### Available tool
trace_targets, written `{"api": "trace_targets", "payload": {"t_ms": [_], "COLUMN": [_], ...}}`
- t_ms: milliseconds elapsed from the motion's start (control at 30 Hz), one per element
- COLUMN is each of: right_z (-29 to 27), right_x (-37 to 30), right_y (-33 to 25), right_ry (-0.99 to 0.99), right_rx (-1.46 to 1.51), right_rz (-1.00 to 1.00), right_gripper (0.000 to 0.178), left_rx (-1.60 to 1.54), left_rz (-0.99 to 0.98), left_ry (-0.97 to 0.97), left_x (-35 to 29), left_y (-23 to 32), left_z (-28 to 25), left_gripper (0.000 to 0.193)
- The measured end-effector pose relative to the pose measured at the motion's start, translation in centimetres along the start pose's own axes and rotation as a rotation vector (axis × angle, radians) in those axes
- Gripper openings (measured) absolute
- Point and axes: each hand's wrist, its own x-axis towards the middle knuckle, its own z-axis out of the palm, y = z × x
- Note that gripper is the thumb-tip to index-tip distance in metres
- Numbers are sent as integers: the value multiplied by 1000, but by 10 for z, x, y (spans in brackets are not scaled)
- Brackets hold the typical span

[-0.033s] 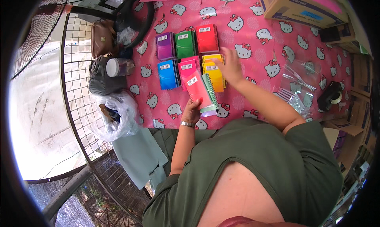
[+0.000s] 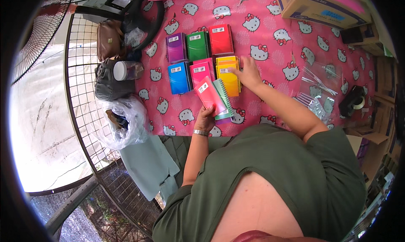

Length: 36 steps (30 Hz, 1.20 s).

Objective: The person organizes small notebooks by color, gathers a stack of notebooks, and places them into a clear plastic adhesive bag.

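Observation:
My left hand (image 2: 205,118) grips a small fan of spiral notebooks near the table's front edge. A pinkish-red notebook (image 2: 208,94) lies on top, a light green notebook (image 2: 223,102) shows beneath it, and a purple edge peeks out lowest. My right hand (image 2: 249,75) is at the right side of a stack of yellow notebooks (image 2: 228,86), thumb and fingers apart, the thumb near or on its edge. Beside that stack lie pink notebooks (image 2: 201,71) and blue notebooks (image 2: 179,79). Behind them is a row of purple (image 2: 175,48), green (image 2: 197,47) and red notebooks (image 2: 220,39).
A pink patterned cloth (image 2: 270,31) covers the table. Clear plastic sleeves (image 2: 316,88) and a tape dispenser (image 2: 353,102) lie at right; a cardboard box (image 2: 322,10) stands far right. Along the left are bags (image 2: 110,40), a lidded jar (image 2: 126,71), a plastic bag (image 2: 126,124) and wire mesh (image 2: 82,81).
My right hand has come slightly down and nearer the yellow stack's right edge. The notebooks in my left hand have shifted a little and spread slightly, showing more purple underneath.

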Motion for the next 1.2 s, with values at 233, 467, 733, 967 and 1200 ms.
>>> {"api": "trace_targets", "payload": {"t_ms": [233,467,733,967,1200], "right_z": [-5,-19,64,42,129], "right_x": [1,-28,33,21,39], "right_y": [14,-53,-59,-99,-130], "right_ry": [-248,-624,-102,-532,-352], "right_rx": [178,669,-200,501,78], "right_rz": [145,169,-95,-89,59], "right_gripper": [32,52,62,35,59], "left_rx": [-96,-231,-140,-221,-270], "left_rz": [147,144,202,256,317], "left_ry": [156,140,252,362,263], "left_x": [-34,-34,-21,-37,-43], "left_y": [0,-3,-8,-16,3], "left_z": [-15,-42,-47,-70,-62], "left_gripper": [53,56,45,52,56]}}
